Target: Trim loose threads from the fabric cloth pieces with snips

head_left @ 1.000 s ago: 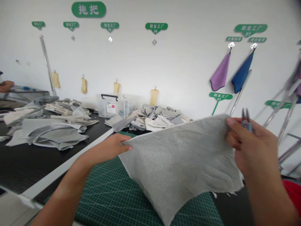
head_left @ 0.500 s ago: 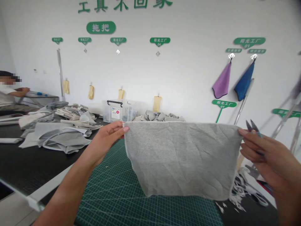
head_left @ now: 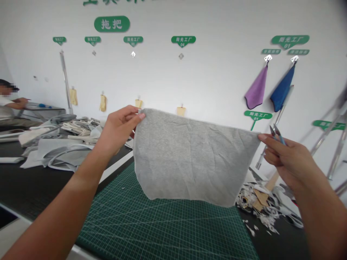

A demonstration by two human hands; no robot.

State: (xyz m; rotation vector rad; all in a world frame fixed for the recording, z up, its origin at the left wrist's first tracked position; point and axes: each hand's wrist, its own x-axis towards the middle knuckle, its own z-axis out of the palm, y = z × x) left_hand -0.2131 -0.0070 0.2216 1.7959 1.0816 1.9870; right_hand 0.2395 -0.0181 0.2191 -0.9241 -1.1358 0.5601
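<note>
A grey cloth panel (head_left: 187,159) with a pale stitched edge hangs spread out between my two hands, above the green cutting mat (head_left: 162,227). My left hand (head_left: 119,124) pinches its upper left corner between thumb and fingers. At the upper right corner, my right hand (head_left: 287,157) is closed on the fabric. Small thread snips (head_left: 276,133) with dark blades and a bluish handle also sit in that right hand, blades pointing up. The cloth's top edge slopes down toward the right. Creases run across its right half.
Piles of grey and white cloth pieces (head_left: 59,144) lie on the black table (head_left: 16,187) at left. Thread scraps and trimmings (head_left: 262,206) are heaped at right. A person (head_left: 11,104) sits at a far-left table. Purple (head_left: 256,88) and blue cloths (head_left: 283,86) hang on the wall.
The cloth has risen, left corner most, so its top edge now tilts. Both hands went up with it, and the right hand moved inward. The trimmings pile shows more.
</note>
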